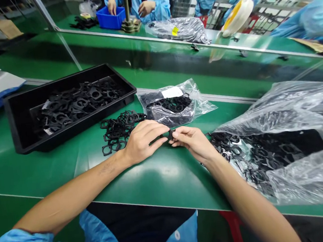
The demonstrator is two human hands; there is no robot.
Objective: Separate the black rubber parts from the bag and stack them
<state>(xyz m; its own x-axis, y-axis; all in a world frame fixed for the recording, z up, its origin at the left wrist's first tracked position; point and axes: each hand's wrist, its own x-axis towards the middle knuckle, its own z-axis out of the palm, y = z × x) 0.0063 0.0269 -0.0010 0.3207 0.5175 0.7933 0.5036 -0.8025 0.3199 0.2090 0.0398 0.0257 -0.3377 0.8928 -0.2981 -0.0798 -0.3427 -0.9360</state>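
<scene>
My left hand (143, 139) and my right hand (191, 141) meet over the green table (155, 178), fingertips pinched together on a small black part (169, 134) between them. Most of that part is hidden by the fingers. Just left of my left hand lies a loose heap of black ring-shaped parts (117, 130). Right behind the hands sits a small clear bag of black parts (174, 105) with a white label. By my right wrist is a large clear bag of black parts (279, 148).
A black tray (16, 111) with several black parts stands at the left. Beyond a metal rail runs a green conveyor (173, 65). People in blue coats work at the far side by a blue bin (110, 18) and another plastic bag (181, 29).
</scene>
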